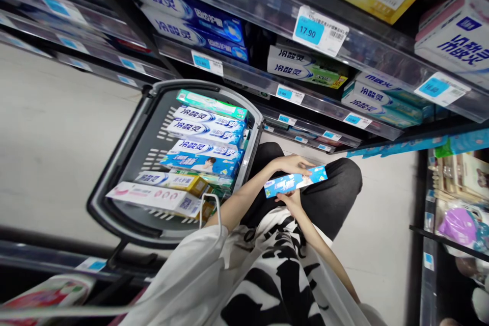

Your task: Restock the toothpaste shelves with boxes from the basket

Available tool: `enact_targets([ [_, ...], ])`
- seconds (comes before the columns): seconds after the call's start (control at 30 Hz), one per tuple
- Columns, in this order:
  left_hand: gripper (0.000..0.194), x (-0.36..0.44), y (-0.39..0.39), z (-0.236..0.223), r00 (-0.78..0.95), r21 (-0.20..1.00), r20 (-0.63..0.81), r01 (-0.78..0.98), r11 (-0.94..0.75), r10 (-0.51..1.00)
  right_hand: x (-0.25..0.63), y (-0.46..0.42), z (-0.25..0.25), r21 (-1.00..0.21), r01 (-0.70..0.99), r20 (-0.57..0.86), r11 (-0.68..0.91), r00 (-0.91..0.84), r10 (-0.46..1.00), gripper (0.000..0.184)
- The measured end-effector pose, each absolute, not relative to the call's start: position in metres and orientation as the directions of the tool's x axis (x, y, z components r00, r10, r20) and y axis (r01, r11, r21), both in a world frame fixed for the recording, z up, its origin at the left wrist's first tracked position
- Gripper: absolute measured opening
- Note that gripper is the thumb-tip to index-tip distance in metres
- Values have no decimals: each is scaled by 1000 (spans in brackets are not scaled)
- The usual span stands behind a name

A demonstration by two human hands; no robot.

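I hold a light blue toothpaste box (296,182) over my knees with both hands. My left hand (293,164) grips its upper long edge, fingers curled over the top. My right hand (289,199) supports the box from below, near its left half. A grey shopping basket (114,163) stands on the floor just left of my knees. It holds several toothpaste boxes lying side by side, among them blue and white ones (208,130) and a pink and white one (153,196).
Shelves of boxed toothpaste (305,69) with blue price tags (320,30) run across the top and right. Another rack with packaged goods (458,214) stands at the right edge. Pale floor tiles (46,137) lie to the left.
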State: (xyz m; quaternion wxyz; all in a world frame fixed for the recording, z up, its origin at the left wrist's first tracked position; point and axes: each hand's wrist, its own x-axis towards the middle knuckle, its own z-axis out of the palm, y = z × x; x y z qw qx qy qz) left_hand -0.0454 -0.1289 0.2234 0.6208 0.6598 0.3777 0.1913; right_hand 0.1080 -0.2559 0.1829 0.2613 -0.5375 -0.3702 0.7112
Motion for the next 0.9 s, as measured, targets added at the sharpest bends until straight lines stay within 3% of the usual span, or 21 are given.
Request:
enact_targets([
  [0.67,75,-48,-131,224,618,933,-274,355,50,737,109,-260,186,-848,89,-523,-523,-305,796,40],
  [0.9,89,-45,-131,223,673,985,-127,175,10,728,107,-260,189,-911,106,-410,-400,-112,905,43],
])
